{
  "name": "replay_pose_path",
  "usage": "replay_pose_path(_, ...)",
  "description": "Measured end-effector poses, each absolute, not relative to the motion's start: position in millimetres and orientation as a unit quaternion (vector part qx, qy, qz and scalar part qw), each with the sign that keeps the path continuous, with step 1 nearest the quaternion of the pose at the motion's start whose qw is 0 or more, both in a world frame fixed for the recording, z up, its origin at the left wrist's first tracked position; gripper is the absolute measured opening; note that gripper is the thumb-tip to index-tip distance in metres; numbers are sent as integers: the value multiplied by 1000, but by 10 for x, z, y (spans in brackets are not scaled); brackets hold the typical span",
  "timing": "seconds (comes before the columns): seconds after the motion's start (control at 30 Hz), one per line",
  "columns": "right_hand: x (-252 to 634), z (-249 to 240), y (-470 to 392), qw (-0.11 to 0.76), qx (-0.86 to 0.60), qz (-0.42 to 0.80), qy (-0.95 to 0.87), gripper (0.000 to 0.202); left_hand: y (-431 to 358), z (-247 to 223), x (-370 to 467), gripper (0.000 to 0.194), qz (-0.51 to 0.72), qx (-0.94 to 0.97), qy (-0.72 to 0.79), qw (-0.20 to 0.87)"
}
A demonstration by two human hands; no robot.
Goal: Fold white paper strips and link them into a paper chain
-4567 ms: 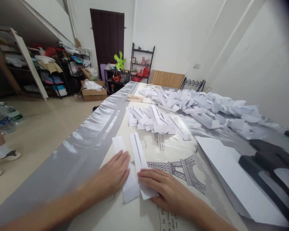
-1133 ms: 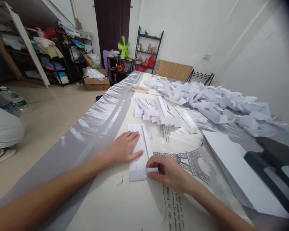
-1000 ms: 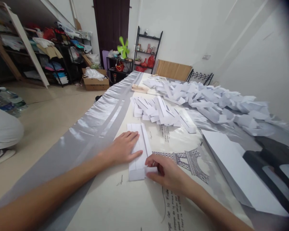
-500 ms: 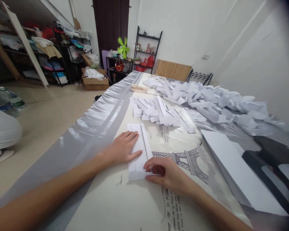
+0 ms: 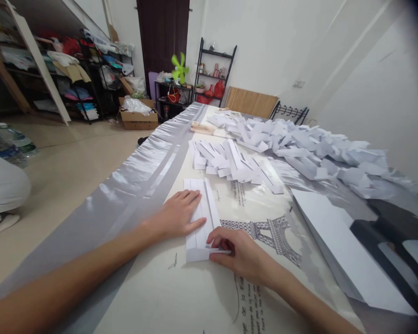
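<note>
A folded white paper strip [image 5: 196, 242] with creases along its length lies on the printed table cover [image 5: 153, 287], its near end turned up in a small flap. Flat on its left side rests my left hand [image 5: 181, 213], fingers stretched out and thumb apart. My right hand [image 5: 242, 253] is closed at the near right corner, thumb and fingers pinching the paper's edge. Part of that corner is hidden by the fingers. Just beyond the strip is a loose heap of similar folded papers [image 5: 226, 160].
A larger pile of white folded papers [image 5: 299, 144] covers the far right of the table. Flat white sheets [image 5: 341, 246] lie at the right, beside a dark object [image 5: 386, 232] with openings. A wooden piece [image 5: 202, 127] sits farther back. The table's left edge borders the floor.
My right fingers have curled in slightly at the paper's near right corner. My left hand and the paper look the same; the view has shifted a little.
</note>
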State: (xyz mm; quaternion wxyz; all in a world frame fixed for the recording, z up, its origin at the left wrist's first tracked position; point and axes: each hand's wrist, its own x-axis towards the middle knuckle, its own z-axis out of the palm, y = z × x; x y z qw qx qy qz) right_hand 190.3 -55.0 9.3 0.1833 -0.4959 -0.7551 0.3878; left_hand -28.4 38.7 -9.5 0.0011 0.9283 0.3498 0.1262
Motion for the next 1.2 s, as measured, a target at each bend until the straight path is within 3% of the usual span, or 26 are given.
replay_pose_path(0.17, 1886, 149, -507, 180, -532, 386, -732, 20, 382, -83, -287, 64, 126, 929, 346, 0)
replay_pose_path(0.4, 1940, 177, -450, 123, -615, 274, -729, 48, 382, -105, -278, 63, 130, 931, 342, -17)
replay_pose_path(0.53, 1967, 154, -432, 114, -614, 249, -741, 53, 370, -79, -258, 53, 178, 933, 311, -45)
replay_pose_path(0.63, 1978, 128, -427, 123, -600, 247, -751, 53, 328, -52, -228, 34, 223, 951, 213, 16)
replay_pose_path(0.77, 1991, 94, -438, 152, -582, 236, -763, 54, 267, -40, -196, 25, 221, 960, 64, 157)
replay_pose_path(0.9, 2008, 51, -458, 171, -579, 231, -763, 53, 238, -34, -201, 21, 203, 949, 66, 233)
replay_pose_path(1.1, 2035, 6, -460, 189, -572, 228, -765, 51, 238, -100, -189, 24, 218, 936, 103, 258)
replay_pose_path(1.2, 2115, 72, -452, 187, -552, 290, -759, 40, 258, -142, -183, 21, 217, 932, 103, 272)
